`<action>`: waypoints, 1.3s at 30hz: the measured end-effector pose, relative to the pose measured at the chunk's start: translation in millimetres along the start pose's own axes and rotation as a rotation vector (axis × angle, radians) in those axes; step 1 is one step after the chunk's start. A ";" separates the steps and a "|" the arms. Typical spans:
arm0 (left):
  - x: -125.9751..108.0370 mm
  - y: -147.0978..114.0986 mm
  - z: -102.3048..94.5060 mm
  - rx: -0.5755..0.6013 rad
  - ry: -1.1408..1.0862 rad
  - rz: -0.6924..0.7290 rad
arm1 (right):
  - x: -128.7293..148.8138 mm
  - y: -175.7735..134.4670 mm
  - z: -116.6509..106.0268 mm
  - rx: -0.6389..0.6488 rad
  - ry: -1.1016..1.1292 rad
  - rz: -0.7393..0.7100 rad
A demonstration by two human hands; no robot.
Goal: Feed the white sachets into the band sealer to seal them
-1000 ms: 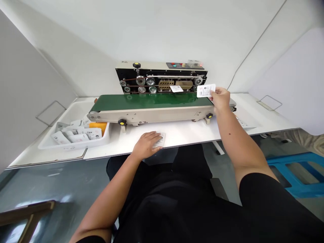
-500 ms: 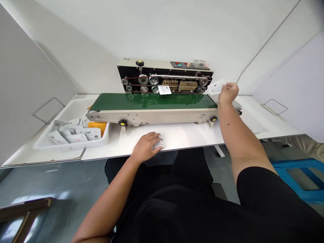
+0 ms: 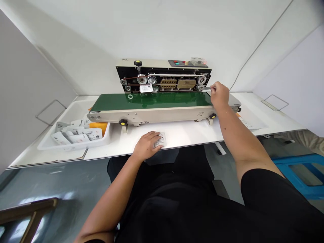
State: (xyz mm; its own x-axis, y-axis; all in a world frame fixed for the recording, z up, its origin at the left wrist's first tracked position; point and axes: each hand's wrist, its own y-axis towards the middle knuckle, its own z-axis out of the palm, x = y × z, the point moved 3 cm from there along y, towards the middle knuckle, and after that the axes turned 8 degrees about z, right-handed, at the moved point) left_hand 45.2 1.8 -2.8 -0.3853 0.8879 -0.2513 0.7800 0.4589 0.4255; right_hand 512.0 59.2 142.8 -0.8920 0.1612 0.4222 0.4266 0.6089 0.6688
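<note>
My left hand (image 3: 146, 145) rests on the white table near its front edge. Its fingers and thumb are closed round a small white printed packet (image 3: 161, 139), partly covered by the hand. At the right end of the band sealing machine (image 3: 177, 71), my right hand (image 3: 219, 94) pinches another flat packet (image 3: 207, 88), seen almost edge-on. That packet's far edge is at the machine's right-hand rollers (image 3: 200, 87). A third white packet (image 3: 146, 88) hangs upright in the machine's left part, above the green conveyor belt (image 3: 167, 100).
At the left, a white plastic tray (image 3: 73, 145) holds several printed packets and something orange (image 3: 98, 127). Another tray (image 3: 258, 123) with packets is partly hidden behind my right forearm. A blue stool (image 3: 286, 165) stands at the right. Black-and-yellow knobs (image 3: 123, 122) stick out from the conveyor's front.
My right hand has moved left to the machine's inlet, turning its packet edge-on. The packet in the machine has travelled left. My left hand stays on its packet.
</note>
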 end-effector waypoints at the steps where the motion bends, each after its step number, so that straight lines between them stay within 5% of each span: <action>1: -0.1 0.2 0.0 -0.002 -0.001 -0.001 | -3.2 -0.7 -3.3 -0.050 -0.002 0.015; 5: 0.5 1.4 -0.2 0.004 0.005 0.001 | -8.2 -2.9 -7.4 -0.134 -0.018 0.063; 12: -0.4 0.6 -2.1 0.060 0.032 0.029 | 15.3 2.9 10.1 0.133 0.001 -0.015; 15: -3.2 0.5 -4.2 0.103 0.013 0.065 | 37.5 -15.6 0.7 0.087 0.017 -0.056; 19: -4.0 1.2 -6.8 0.113 -0.065 0.093 | 88.1 -90.7 -16.1 0.041 0.154 -0.221; 24: 2.6 -1.9 -13.4 -0.105 -0.308 0.038 | 154.7 -220.0 0.1 0.565 0.423 -0.485; 28: 7.9 -6.9 -18.2 -0.259 -0.416 -0.061 | 180.4 -266.5 22.8 0.753 0.531 -0.433; 32: 10.0 -9.9 -18.7 -0.281 -0.504 -0.135 | 175.6 -242.8 30.8 0.728 0.680 -0.136; 35: 10.6 -10.3 -19.3 -0.292 -0.549 -0.158 | 151.2 -195.9 22.4 0.655 0.837 0.122; 39: 10.6 -8.8 -21.8 -0.295 -0.520 -0.141 | 99.5 -116.5 -3.2 0.435 0.805 0.213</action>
State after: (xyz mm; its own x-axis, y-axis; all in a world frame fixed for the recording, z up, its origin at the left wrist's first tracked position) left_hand 23.5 7.9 9.8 -0.1255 0.7201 -0.6824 0.5413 0.6261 0.5612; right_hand 374.0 1.8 108.8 -0.3607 -0.1835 0.9144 0.3310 0.8914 0.3095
